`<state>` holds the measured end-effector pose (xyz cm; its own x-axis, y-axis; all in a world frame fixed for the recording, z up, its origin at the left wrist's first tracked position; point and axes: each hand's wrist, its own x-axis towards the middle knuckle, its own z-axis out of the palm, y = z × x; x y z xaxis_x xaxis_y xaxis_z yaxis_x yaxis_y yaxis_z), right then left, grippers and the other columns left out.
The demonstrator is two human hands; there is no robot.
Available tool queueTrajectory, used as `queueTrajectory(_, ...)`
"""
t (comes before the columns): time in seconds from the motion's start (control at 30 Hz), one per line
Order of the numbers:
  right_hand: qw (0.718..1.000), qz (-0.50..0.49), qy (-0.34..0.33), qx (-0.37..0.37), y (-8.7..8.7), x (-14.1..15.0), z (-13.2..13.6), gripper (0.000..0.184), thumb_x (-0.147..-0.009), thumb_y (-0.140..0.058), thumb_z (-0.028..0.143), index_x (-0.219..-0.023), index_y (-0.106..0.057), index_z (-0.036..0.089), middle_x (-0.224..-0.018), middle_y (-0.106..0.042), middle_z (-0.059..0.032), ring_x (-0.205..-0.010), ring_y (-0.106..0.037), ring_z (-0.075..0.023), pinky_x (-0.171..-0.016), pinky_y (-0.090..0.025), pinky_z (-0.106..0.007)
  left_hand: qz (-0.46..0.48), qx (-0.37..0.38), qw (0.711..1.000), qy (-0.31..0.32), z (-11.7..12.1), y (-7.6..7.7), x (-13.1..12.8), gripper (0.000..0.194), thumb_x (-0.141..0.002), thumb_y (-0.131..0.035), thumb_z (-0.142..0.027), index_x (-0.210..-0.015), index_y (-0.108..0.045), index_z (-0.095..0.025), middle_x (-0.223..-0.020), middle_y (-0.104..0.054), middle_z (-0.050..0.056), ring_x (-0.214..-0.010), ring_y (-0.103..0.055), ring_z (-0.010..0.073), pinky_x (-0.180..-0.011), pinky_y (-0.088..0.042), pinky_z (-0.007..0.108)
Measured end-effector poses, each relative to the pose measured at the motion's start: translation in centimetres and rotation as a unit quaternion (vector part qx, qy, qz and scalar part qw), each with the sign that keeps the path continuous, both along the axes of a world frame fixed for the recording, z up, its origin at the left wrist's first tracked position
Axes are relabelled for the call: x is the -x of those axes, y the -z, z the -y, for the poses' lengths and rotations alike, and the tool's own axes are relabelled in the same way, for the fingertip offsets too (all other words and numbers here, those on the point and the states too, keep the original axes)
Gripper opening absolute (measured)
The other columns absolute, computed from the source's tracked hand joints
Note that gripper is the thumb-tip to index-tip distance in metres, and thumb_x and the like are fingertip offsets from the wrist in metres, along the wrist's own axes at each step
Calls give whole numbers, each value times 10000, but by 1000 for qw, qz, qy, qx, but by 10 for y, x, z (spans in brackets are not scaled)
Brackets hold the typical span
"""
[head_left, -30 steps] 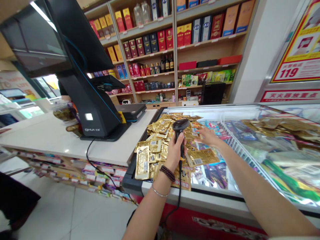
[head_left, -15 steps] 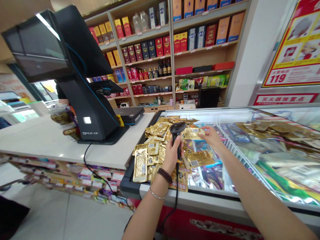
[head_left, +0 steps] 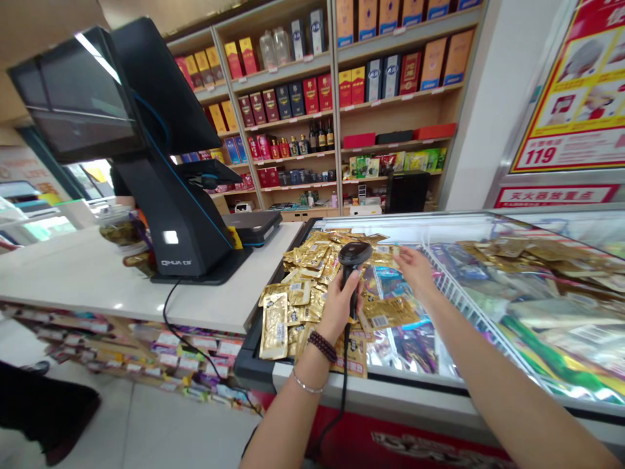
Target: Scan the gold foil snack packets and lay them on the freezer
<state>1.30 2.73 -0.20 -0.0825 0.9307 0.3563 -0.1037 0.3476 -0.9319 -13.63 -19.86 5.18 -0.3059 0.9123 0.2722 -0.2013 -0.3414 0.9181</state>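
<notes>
My left hand point(head_left: 340, 303) is wrapped round the handle of a black barcode scanner point(head_left: 355, 253), its head above the gold packets and its cord hanging down over the freezer's front edge. To its right, my right hand point(head_left: 413, 266) pinches the end of a gold foil packet point(head_left: 383, 256); the scanner's head hides part of that packet. Around and under the scanner lies a heap of gold foil packets point(head_left: 312, 257) on the freezer's glass top. One upright packet point(head_left: 275, 326) lies at the heap's near left corner, and another packet point(head_left: 390, 312) with a barcode lies below my right hand.
A checkout terminal point(head_left: 180, 215) stands on the white counter point(head_left: 209, 312) at left. Under the freezer's glass, a white wire divider point(head_left: 469, 319) separates packaged goods. Shelves point(head_left: 288, 120) of boxes and bottles line the back. A person's dark-clothed leg point(head_left: 43, 404) is at lower left.
My left hand has shifted the scanner slightly to the right. My right hand has moved slightly right, still pinching the packet. A person's leg has come further into view at lower left.
</notes>
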Motion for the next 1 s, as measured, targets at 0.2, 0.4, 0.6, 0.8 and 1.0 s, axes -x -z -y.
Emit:
queueTrajectory(0.2, 997, -50, 53, -8, -4, -7, -13, 593, -582, -895, 678, -981, -752, 265, -932, -866, -97, -942, -845, -367, -894, -689, -533, -20, -11, 1000, 18, 3, -3, -2, 766, -768, -881, -901, -1021, -706, -200, -722, -594, -53, -410, -483, 75, -393, -337, 226)
queueTrajectory(0.4, 993, -70, 92, -26, -5, -15, -29, 569, -597, -878, 684, -962, -747, 267, -923, -856, -84, -998, -844, -378, -984, -676, -577, -33, 0, 999, 24, 6, -4, -4, 765, -775, -871, -905, -998, -704, -193, -735, -600, -38, -425, -488, 75, -402, -318, 227)
queueTrajectory(0.6, 994, -71, 78, -19, -8, -18, -28, 559, -611, -881, 676, -974, -731, 279, -943, -862, -95, -1041, -847, -394, -1016, -670, -570, -29, 2, 999, 38, 8, -5, -6, 721, -783, -889, -871, -939, -686, -197, -719, -604, -30, -413, -465, 70, -404, -307, 232)
queueTrajectory(0.8, 994, -54, 98, -11, -12, -18, -23, 474, -690, -900, 617, -981, -766, 267, -959, -866, -93, -1071, -849, -387, -996, -690, -552, -25, 2, 999, 32, 9, -7, -6, 741, -770, -877, -896, -948, -672, -206, -733, -593, -31, -426, -459, 75, -404, -303, 244)
queueTrajectory(1.0, 992, -70, 104, 7, -3, -24, -27, 470, -752, -870, 580, -1079, -774, 256, -885, -846, -63, -903, -853, -351, -860, -742, -549, -30, -6, 999, 22, 10, -7, -7, 708, -821, -848, -883, -871, -602, -221, -732, -593, -32, -442, -471, 67, -434, -305, 237)
